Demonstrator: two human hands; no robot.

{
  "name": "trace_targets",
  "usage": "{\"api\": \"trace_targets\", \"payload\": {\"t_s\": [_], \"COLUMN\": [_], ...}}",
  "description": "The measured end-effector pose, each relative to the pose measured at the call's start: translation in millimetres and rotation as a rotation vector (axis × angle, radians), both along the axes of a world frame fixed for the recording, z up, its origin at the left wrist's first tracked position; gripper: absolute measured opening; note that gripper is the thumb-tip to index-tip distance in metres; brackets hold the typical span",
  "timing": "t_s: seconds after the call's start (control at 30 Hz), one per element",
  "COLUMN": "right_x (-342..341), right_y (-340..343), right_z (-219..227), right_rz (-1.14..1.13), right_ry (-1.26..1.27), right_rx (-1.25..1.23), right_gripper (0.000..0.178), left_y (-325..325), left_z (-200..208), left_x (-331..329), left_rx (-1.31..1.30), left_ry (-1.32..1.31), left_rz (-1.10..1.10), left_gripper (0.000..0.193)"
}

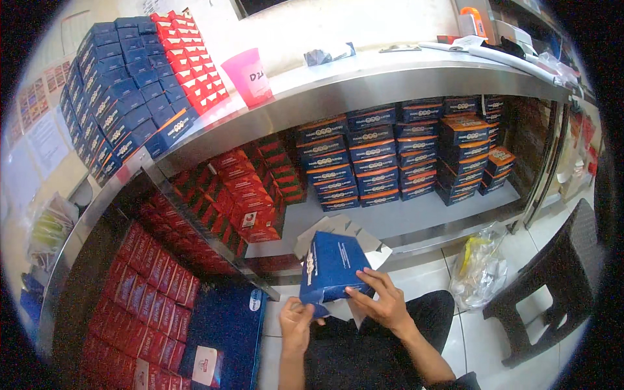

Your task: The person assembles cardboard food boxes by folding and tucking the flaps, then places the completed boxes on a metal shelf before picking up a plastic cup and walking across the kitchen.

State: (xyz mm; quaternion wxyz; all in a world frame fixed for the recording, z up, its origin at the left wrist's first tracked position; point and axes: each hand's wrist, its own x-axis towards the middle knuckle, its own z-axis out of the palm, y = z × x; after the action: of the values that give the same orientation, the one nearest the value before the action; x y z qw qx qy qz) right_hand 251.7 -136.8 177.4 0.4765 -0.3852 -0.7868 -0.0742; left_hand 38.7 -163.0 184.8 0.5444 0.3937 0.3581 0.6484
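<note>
A dark blue cardboard box (335, 263) is held tilted in front of me, above my lap. My left hand (296, 328) is closed on a small blue flap at the box's near left corner. My right hand (383, 302) grips the near right side, with fingers spread over its upper face and the thumb out of sight. Pale grey-white cardboard flaps (374, 247) stick out behind and beside the box. Whether they belong to this box or to another carton beneath it, I cannot tell.
Stacks of blue-and-orange boxes (374, 162) and red boxes (244, 195) fill the shelf under a metal-edged counter. A pink cup (248, 78) stands on top. At right are a clear plastic bag (480, 266) and a dark chair (546, 292). A big blue carton (224, 331) is at left.
</note>
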Motion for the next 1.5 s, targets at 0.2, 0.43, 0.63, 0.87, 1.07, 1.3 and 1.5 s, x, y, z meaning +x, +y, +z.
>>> {"api": "trace_targets", "payload": {"t_s": [0.2, 0.43, 0.63, 0.87, 1.07, 1.3, 1.5], "right_x": [10, 8, -29, 5, -9, -60, -46], "right_y": [-8, -28, -46, -51, -36, -48, -83], "right_z": [-28, -9, -15, -37, -75, -83, -67], "right_rz": [-0.01, 0.007, -0.025, -0.087, 0.285, 0.691, 0.766], "right_ry": [-0.086, 0.06, 0.25, 0.942, 1.137, 1.622, 1.107], "right_rx": [-0.152, -0.102, -0.06, -0.428, -0.506, -0.905, -0.691], "right_gripper": [0.053, 0.05, 0.05, 0.068, 0.068, 0.057, 0.074], "left_y": [4, 9, 0, -12, -48, -53, -68], "left_z": [-39, -55, -71, -50, -58, -29, -65], "left_x": [3, 24, 30, -7, -26, -13, -2], "left_rx": [-0.123, 0.033, -0.132, 0.234, 0.003, 0.166, 0.258], "left_ry": [-0.076, 0.269, 0.131, 0.284, -0.182, -0.389, 0.29], "left_rz": [0.129, 0.3, 0.286, -0.005, 0.099, 0.25, 0.234], "left_gripper": [0.018, 0.025, 0.033, 0.017, 0.065, 0.06, 0.064]}}
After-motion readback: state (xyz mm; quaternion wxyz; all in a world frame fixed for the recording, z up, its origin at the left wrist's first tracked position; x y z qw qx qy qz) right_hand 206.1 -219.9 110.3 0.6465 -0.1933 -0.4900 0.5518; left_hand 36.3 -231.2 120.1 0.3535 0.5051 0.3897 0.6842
